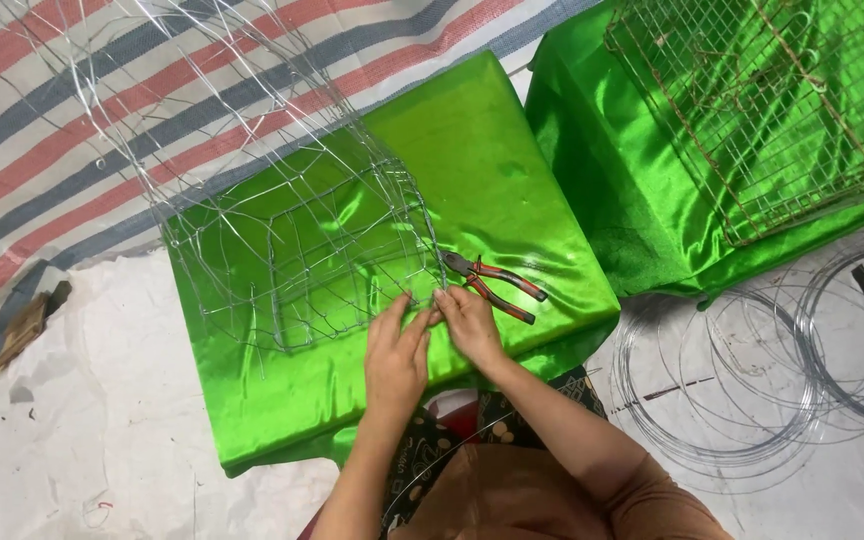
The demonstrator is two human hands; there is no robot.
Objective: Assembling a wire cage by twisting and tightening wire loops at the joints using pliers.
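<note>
Both hands pinch wire frame (302,250) near edge: L hand (395,355) & R hand (467,322), grip narrow on strands. Recommend tight, even twists; pliers (497,282) just beside R hand.

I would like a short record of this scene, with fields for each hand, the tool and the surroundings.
left hand: fingers on the lower edge of the wire mesh frame
right hand: pinching the same edge, beside the left
pliers: lying on the green satin cushion, red handles, not held
wire coils: on the floor, right
second cage: top right
</note>
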